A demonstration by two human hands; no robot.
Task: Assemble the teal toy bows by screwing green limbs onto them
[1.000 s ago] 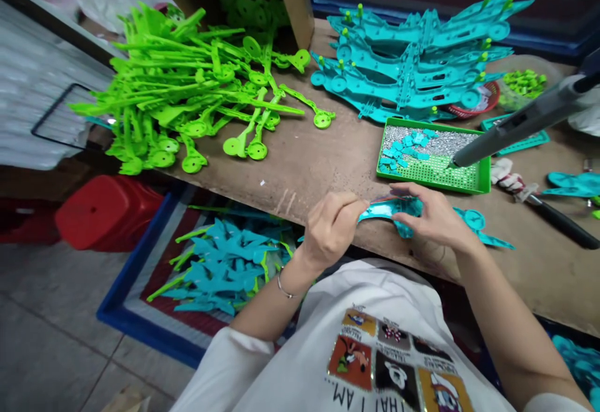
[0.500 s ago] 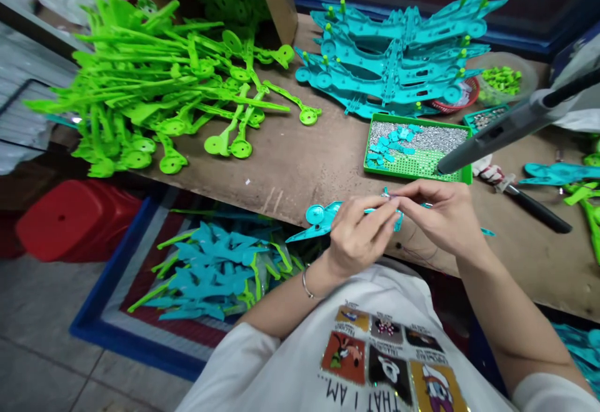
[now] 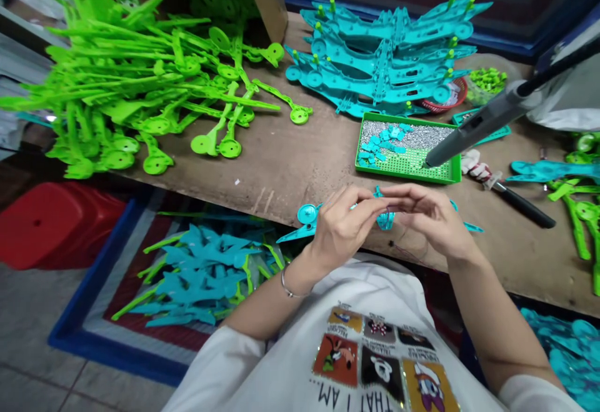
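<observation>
Frame centre: we're holding left hand [image 3: 340,221], right hand [image 3: 429,218] over teal part [image 3: 385,221], fingers [image 3: 364,211] together — grip unclear; green tray [image 3: 398,174] sitting just above — likely for easy reach.

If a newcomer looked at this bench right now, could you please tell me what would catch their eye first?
Most likely the big, tangled heap of bright green parts on the left of the bench, then the stack of turquoise parts at the back, right of centre. After that, probably the left hand and right hand, close together over a turquoise piece at the front edge, with a grey tool slanting above the green tray beyond them.
</observation>
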